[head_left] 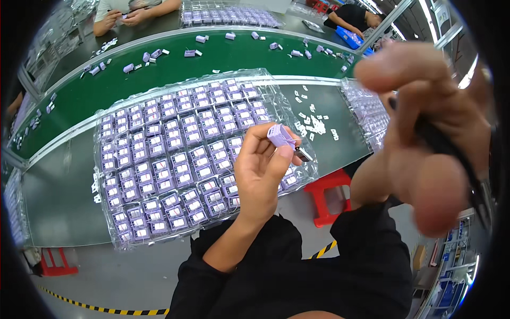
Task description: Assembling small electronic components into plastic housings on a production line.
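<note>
My left hand [256, 178] is raised over the right part of the tray, pinching a small purple plastic housing [280, 136] between thumb and fingers. Thin pale wires and a small dark piece with a silvery face [303, 154] hang at the housing's right side. Close to the camera at the right, my right hand [411, 125] looms large and blurred. A slim black tool [443, 142] lies across its palm, held by the curled fingers; its exact kind is unclear. Beneath my left hand, a clear plastic tray [109, 226] carries rows of similar purple housings with white labels.
Small white pieces [317, 126] are scattered on the bench right of the tray. Beyond runs a green conveyor belt [175, 66] with scattered purple parts. Another tray [366, 109] stands at right. Red stools [325, 199] sit below. Co-workers [353, 18] sit across the belt.
</note>
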{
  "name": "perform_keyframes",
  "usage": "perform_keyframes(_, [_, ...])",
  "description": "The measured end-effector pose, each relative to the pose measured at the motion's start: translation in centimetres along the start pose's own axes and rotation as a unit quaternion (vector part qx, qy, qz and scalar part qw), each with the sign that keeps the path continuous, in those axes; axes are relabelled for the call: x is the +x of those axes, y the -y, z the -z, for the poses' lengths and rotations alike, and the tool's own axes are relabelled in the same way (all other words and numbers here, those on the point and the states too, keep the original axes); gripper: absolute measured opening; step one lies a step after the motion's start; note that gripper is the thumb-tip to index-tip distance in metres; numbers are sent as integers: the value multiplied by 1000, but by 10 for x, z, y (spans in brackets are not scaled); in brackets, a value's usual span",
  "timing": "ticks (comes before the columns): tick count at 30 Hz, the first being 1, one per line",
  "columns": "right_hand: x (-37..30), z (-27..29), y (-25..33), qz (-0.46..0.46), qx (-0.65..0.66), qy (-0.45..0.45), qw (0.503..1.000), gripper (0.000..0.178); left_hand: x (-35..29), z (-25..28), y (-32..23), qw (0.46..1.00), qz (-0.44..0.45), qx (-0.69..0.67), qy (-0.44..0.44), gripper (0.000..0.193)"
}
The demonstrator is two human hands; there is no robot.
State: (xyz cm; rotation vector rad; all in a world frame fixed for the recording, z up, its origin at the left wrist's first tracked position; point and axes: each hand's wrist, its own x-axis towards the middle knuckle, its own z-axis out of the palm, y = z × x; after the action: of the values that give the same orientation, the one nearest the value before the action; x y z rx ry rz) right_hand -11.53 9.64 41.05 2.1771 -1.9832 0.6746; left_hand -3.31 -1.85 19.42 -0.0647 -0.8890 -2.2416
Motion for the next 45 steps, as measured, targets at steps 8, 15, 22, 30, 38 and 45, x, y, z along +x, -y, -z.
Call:
perform_keyframes(8, [-26, 32, -35, 29, -10, -26, 999, 74, -5, 7, 9, 998, 15, -50, 34, 31])
perform_keyframes(15, [-33, 39, -74, 2, 37, -27, 999, 70, 7, 2, 5, 998, -35, -42, 12, 31])
perform_keyframes(22, [-37, 10, -69, 65, 16, -104, 992, 66, 4, 8, 8, 999, -16, -30, 18, 30])
perform_keyframes(30, [4, -72, -53, 92, 25, -221, 971, 68, 7, 16, -3, 995, -60, -73, 43, 34])
perform_keyframes(38, [29, -95, -70, 8, 76, -49, 996, 29, 9, 26, -17, 996, -59, 11, 63, 54])
perform_keyframes(45, [59, -127, -95, 11, 321, -187, 928, 51, 15, 28, -17, 988, -129, 59, 57, 49])
